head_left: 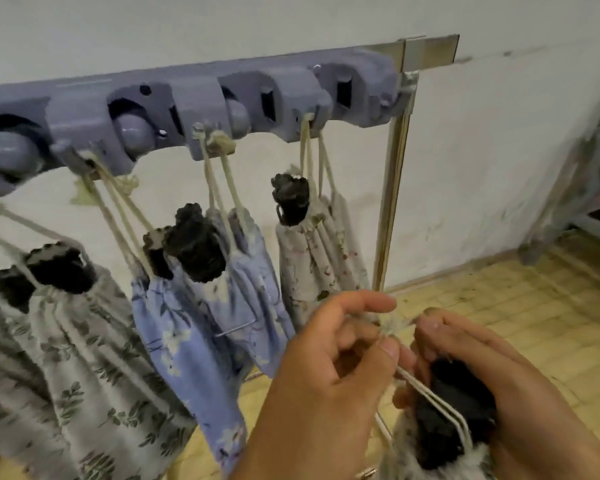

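A grey-blue plastic hook rail (201,98) runs along the white wall. Several drawstring cloth pouches hang from its hooks by cream cords: a grey leaf-print pouch (77,341) at the left, a blue floral pouch (201,320) in the middle, a pale floral pouch (312,258) at the right. Each has a black bundle poking out of its top. At the lower right I hold another pouch (430,459) with a black bundle (454,407). My left hand (326,382) pinches its cream cords (426,393). My right hand (492,368) pinches the knotted cord end (394,323).
A metal upright post (392,209) stands at the rail's right end. The rightmost hook (407,88) of the rail carries nothing. Yellowish tiled floor (499,306) lies below. A grey metal frame (589,202) stands at the far right.
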{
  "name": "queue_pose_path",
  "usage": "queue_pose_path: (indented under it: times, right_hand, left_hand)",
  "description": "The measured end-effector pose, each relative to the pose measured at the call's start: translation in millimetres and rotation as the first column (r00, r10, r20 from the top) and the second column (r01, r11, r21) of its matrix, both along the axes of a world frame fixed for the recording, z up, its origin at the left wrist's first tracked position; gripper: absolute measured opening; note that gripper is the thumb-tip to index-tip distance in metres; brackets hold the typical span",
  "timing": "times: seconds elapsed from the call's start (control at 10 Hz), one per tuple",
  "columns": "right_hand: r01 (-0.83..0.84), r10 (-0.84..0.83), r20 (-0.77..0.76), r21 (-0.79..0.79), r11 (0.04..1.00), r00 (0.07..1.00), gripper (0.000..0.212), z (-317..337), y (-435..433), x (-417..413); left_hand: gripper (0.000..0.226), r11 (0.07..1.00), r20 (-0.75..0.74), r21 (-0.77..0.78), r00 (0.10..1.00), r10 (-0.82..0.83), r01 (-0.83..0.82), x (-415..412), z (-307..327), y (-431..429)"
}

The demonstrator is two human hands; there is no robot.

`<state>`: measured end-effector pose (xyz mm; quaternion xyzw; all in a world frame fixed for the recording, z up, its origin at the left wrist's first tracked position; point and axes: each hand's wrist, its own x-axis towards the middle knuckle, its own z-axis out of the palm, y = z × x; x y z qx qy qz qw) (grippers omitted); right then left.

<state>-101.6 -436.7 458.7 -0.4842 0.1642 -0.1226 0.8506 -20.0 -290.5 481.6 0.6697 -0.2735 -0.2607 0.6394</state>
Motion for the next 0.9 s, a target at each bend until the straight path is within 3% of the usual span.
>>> queue_pose_path:
  times: [0.1, 0.2, 0.3, 0.4, 0.5, 0.6, 0.7, 0.8, 0.9]
  right_hand:
    - [-0.01, 0.007, -0.053, -0.069, 0.998, 0.999, 0.04, 26.2, -25.9, 18.2]
    - [-0.008, -0.015, -0.095, -0.242, 0.97, 0.995, 0.044, 76.3, -52.3, 30.1]
    - [-0.014, -0.001, -0.046, -0.322, 0.947, 0.999, 0.061, 144.9, -70.7, 43.9]
    - [0.006, -0.031, -0.054, -0.417, 0.909, 0.998, 0.062, 182.8, -80.1, 60.2]
    - [-0.04, -0.019, -0.133, -0.427, 0.903, 0.991, 0.04, 214.1, -84.9, 77.7]
    - [-0.116, 0.0, -0.236, -0.481, 0.869, 0.972, 0.026, 207.4, -82.7, 83.6]
    - [-0.163, 0.01, -0.296, -0.499, 0.851, 0.955, 0.035, 174.0, -73.9, 79.4]
    - [-0.141, -0.041, -0.324, -0.516, 0.845, 0.945, 0.031, 153.1, -64.2, 78.5]
    - [-0.084, -0.142, -0.335, -0.579, 0.811, 0.931, 0.019, 149.0, -63.7, 71.9]
  left_hand:
    - [0.028, 0.998, -0.016, 0.022, 0.998, 0.061, -0.061, 15.6, 21.7, -23.5]
    - [0.023, 0.988, -0.04, 0.037, 0.988, 0.149, -0.148, 22.4, 66.9, -46.4]
    - [0.012, 0.962, -0.308, -0.044, 0.92, 0.242, -0.268, 28.9, 134.2, -72.3]
    - [0.009, 0.91, -0.55, -0.099, 0.784, 0.286, -0.402, 32.7, 164.8, -92.3]
    - [0.009, 0.827, -0.711, -0.042, 0.598, 0.37, -0.561, 35.6, 192.3, -111.0]
    - [0.013, 0.804, -0.492, 0.082, 0.678, 0.546, -0.589, 33.5, 182.0, -118.1]
    - [0.008, 0.787, -0.255, 0.231, 0.745, 0.616, -0.572, 21.1, 161.2, -124.0]
    - [0.01, 0.787, -0.117, 0.27, 0.793, 0.598, -0.554, 22.3, 142.0, -122.5]
    - [0.005, 0.809, -0.139, 0.294, 0.815, 0.563, -0.509, 19.9, 138.4, -110.9]
